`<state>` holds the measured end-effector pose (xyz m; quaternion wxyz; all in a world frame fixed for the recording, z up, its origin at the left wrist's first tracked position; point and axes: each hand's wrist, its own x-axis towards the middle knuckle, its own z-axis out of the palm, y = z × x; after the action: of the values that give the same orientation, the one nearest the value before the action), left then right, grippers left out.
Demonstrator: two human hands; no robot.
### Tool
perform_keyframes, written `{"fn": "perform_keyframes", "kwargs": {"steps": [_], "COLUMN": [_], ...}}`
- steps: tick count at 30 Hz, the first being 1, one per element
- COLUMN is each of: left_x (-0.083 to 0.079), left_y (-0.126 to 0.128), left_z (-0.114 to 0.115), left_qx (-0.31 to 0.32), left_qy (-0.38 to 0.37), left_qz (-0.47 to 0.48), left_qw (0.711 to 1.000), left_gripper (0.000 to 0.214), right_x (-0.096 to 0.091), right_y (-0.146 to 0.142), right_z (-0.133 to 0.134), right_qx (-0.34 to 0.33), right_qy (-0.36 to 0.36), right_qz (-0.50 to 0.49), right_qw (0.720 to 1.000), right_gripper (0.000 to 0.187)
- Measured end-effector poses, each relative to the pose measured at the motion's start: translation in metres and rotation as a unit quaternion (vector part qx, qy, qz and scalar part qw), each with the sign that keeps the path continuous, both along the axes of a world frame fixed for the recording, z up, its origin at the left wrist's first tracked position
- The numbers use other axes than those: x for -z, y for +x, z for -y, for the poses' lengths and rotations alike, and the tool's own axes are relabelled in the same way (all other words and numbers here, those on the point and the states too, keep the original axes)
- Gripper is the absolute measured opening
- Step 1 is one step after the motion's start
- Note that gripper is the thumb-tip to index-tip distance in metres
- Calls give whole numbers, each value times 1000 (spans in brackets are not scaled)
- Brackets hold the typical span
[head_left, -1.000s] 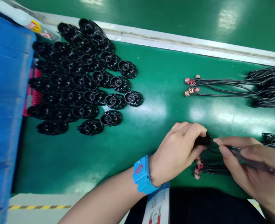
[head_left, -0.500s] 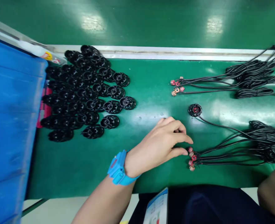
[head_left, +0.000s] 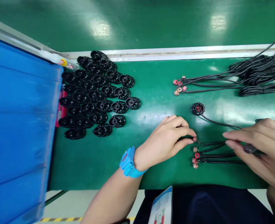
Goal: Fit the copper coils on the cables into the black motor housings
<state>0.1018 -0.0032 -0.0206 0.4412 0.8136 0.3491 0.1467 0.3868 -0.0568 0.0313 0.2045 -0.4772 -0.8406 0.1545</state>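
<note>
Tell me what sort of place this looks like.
Probably a factory assembly workstation: many matching black parts grouped on a green worktop, bundled black cables with small red and copper-coloured ends, and a blue wrist strap, possibly antistatic.

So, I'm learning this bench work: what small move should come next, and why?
Probably lift the red cable end clear with the left hand: its index finger and thumb pinch it, and other cable ends lie close beside it, while the right hand is occupied with a dark tool.
</note>
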Motion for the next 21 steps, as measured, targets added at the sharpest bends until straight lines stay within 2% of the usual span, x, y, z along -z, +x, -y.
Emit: {"fn": "perform_keyframes", "kwargs": {"steps": [3, 6, 9, 14, 21], "left_x": [-3, -6, -8, -10, -14], "left_y": [1, 1, 2, 5, 13], "left_z": [1, 1, 1, 4, 12], "left_qx": [-19, -41, -67, -89, -136], "left_qy": [-16, -53, -87, -127, -119], "left_qz": [39, 76, 114, 149, 185], "left_qw": [999, 995, 987, 977, 966], "left_gripper": [16, 16, 16, 14, 14], "right_x": [12, 21, 25, 27, 25], "right_y": [-11, -19, -25, -34, -36], "right_z": [-3, -3, -1, -2, 2], "right_qx": [-31, -34, -30, -8, 35], "right_qy": [-19, -22, -7, 39, 106], "right_qz": [24, 33, 25, -31, -62], "right_qw": [999, 999, 999, 999, 992], "right_gripper": [30, 41, 43, 42, 46]}}
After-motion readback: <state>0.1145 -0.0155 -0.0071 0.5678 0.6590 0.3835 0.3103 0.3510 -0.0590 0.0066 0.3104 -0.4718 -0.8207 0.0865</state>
